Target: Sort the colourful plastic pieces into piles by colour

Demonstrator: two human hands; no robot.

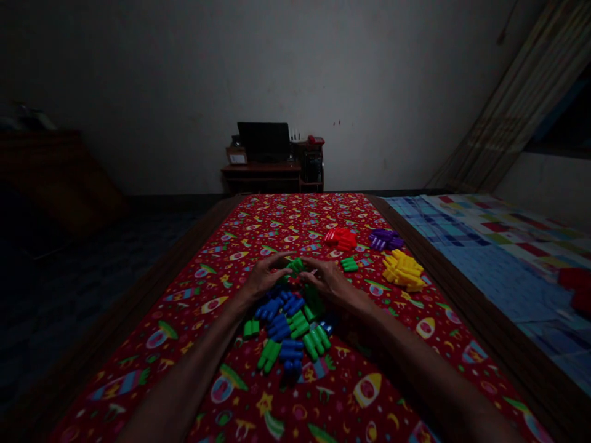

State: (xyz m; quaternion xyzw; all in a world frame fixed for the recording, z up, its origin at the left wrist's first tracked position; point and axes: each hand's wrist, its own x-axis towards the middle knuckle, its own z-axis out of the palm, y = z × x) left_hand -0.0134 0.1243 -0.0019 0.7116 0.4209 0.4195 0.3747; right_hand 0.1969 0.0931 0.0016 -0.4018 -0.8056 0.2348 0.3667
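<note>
Green block (296,265) sits between our two hands, just beyond a mixed pile in front of us. We have the fingertips of our left hand (266,275) at its left side and those of our right hand (331,280) at its right, both curled in and pinching it; the dim light hides how each finger meets it. Nearer to us, blue blocks (278,327) and green pieces (317,341) lie jumbled on the red patterned cloth (332,406). To the right of our right hand, a lone green piece (349,264) lies apart. Farther right we see yellow blocks (404,271) heaped together, with purple blocks (386,239) beyond them and red blocks (341,239) left of the purple ones.
</note>
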